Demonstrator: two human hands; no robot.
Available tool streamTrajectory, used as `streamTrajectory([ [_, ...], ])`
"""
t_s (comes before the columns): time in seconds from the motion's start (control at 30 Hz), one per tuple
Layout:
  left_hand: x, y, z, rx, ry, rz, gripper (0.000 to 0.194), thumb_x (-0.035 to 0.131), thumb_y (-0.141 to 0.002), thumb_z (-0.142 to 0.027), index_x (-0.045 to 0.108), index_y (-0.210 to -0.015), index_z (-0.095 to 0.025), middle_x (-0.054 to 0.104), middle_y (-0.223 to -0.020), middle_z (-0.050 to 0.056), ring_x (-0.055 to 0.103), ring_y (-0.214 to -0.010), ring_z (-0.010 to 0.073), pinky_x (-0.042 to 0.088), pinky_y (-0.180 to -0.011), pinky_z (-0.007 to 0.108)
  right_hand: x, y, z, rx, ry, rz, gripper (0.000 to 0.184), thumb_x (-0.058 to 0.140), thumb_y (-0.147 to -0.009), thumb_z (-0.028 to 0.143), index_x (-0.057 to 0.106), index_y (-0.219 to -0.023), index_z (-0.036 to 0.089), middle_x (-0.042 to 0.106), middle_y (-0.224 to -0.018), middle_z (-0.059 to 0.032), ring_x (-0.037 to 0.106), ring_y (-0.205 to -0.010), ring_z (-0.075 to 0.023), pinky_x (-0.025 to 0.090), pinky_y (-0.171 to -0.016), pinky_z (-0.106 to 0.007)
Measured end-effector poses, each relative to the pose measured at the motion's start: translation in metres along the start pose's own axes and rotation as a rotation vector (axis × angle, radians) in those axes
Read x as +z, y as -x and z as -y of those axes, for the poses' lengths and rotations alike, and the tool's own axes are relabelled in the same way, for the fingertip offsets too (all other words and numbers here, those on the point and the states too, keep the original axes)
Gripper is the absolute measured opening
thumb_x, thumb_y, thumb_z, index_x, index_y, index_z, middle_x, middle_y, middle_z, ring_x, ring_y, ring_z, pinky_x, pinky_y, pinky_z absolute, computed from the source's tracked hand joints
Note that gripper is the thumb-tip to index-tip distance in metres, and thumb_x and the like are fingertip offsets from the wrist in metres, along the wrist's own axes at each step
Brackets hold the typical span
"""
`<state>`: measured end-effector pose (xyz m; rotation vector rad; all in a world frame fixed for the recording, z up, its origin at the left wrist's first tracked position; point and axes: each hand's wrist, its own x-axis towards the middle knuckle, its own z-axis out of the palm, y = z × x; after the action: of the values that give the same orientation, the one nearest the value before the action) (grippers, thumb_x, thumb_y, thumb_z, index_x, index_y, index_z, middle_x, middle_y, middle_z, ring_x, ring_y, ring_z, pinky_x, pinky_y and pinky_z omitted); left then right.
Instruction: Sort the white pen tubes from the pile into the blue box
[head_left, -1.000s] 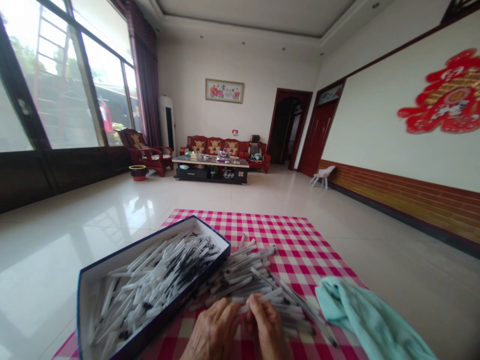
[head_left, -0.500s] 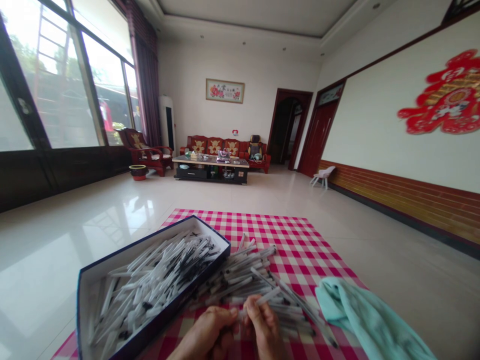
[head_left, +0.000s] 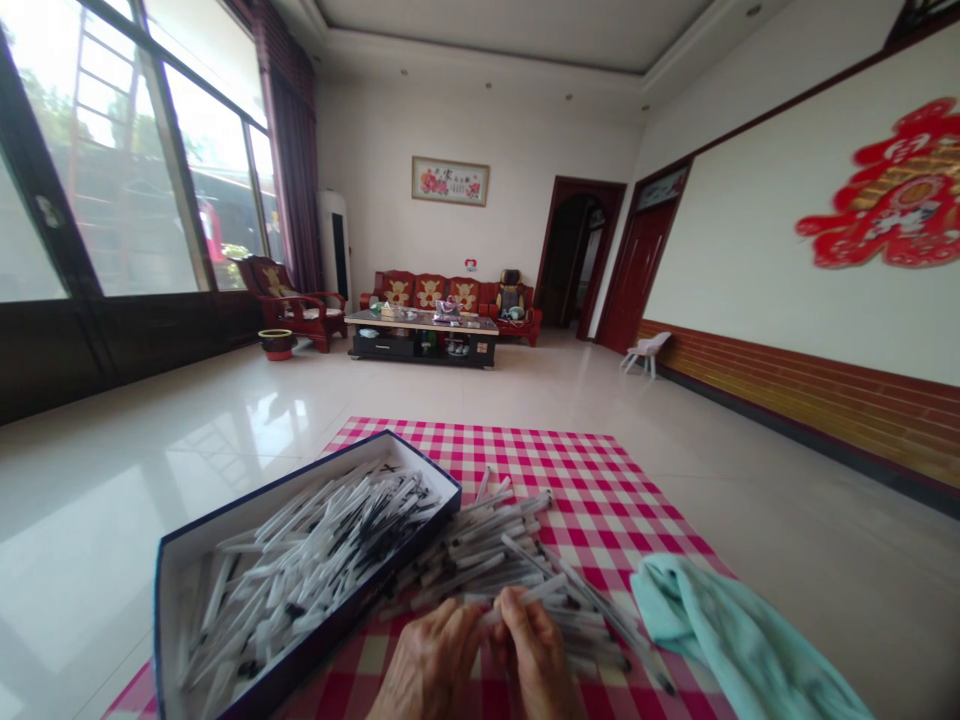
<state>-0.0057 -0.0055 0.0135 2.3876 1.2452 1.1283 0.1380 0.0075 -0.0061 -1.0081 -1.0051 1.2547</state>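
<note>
My right hand (head_left: 531, 640) is closed round a whitish translucent pen (head_left: 549, 588), whose far end sticks out past the thumb. Close against it, my left hand (head_left: 433, 650) has its fingers curled on the pen's near end, a pale bit of which shows between the hands. Just beyond my fingers lies a loose pile of similar pens (head_left: 491, 545) with dark tips. To the left, an open dark-blue box (head_left: 169, 600) with a white inside holds many thin whitish pens or pen parts (head_left: 322, 550); which of these they are I cannot tell.
A pink-and-white checked cloth (head_left: 592, 480) lies under everything. At the right, a mint-green cloth (head_left: 720, 620) hangs over its edge. Farther off on the tiled floor stand a low coffee table (head_left: 420, 322), a red wooden sofa (head_left: 431, 285) and a small chair (head_left: 646, 350).
My left hand has turned over and moved slightly right and up, closer to the right hand. The right hand keeps its hold on the pen, almost in the same place.
</note>
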Motion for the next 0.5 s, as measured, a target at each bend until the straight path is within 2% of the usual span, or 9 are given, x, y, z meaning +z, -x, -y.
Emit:
streamTrajectory([
  [0.1, 0.001, -0.004, 0.000, -0.234, 0.234, 0.064, 0.032, 0.040, -0.092, -0.033, 0.059, -0.071, -0.018, 0.056, -0.061, 0.001, 0.052, -0.056, 0.0117, 0.038, -0.054, 0.020, 0.002, -0.001, 0.003, 0.000, -0.036, 0.002, 0.041, 0.062, -0.073, 0.057, 0.051, -0.060, 0.019, 0.046, -0.050, 0.0055, 0.041, -0.046, -0.0107, 0.035, -0.047, -0.023],
  [0.17, 0.001, -0.007, 0.000, -0.450, 0.523, 0.170, 0.038, 0.043, -0.087, -0.045, 0.055, -0.063, -0.018, 0.042, -0.045, -0.005, 0.038, -0.041, 0.0080, 0.028, -0.042, 0.020, 0.004, 0.000, 0.006, -0.013, -0.039, 0.016, 0.043, 0.062, -0.073, 0.057, 0.050, -0.058, 0.020, 0.045, -0.048, 0.0058, 0.041, -0.045, -0.0105, 0.035, -0.047, -0.023],
  [0.23, -0.001, -0.010, 0.000, -0.662, 0.840, 0.287, 0.040, 0.046, -0.080, -0.053, 0.052, -0.061, -0.018, 0.031, -0.037, -0.009, 0.023, -0.033, 0.0057, 0.016, -0.034, 0.020, 0.006, 0.002, 0.009, -0.021, -0.031, 0.033, 0.043, 0.061, -0.074, 0.057, 0.049, -0.058, 0.020, 0.045, -0.048, 0.0060, 0.041, -0.046, -0.0106, 0.035, -0.048, -0.023],
  [0.3, -0.004, -0.011, -0.001, -0.838, 1.066, 0.353, 0.038, 0.052, -0.073, -0.055, 0.051, -0.062, -0.019, 0.031, -0.035, -0.010, 0.019, -0.029, 0.0047, 0.011, -0.032, 0.021, 0.008, 0.004, 0.010, -0.019, -0.023, 0.041, 0.041, 0.061, -0.074, 0.057, 0.050, -0.059, 0.020, 0.046, -0.048, 0.0059, 0.042, -0.046, -0.0111, 0.035, -0.048, -0.023],
  [0.37, -0.006, -0.012, -0.002, -0.933, 1.172, 0.388, 0.036, 0.056, -0.068, -0.053, 0.050, -0.063, -0.018, 0.035, -0.038, -0.010, 0.021, -0.030, 0.0040, 0.011, -0.032, 0.020, 0.009, 0.006, 0.011, -0.004, -0.028, 0.038, 0.041, 0.060, -0.075, 0.057, 0.052, -0.062, 0.020, 0.048, -0.048, 0.0054, 0.043, -0.047, -0.0117, 0.036, -0.049, -0.024],
  [0.5, -0.007, -0.012, -0.008, -0.983, 1.235, 0.452, 0.034, 0.054, -0.067, -0.053, 0.048, -0.065, -0.019, 0.030, -0.041, -0.011, 0.015, -0.034, 0.0041, 0.010, -0.034, 0.019, 0.010, 0.007, 0.012, 0.044, -0.046, -0.004, 0.043, 0.057, -0.075, 0.060, 0.050, -0.061, 0.020, 0.047, -0.047, 0.0053, 0.044, -0.045, -0.0120, 0.035, -0.047, -0.024],
])
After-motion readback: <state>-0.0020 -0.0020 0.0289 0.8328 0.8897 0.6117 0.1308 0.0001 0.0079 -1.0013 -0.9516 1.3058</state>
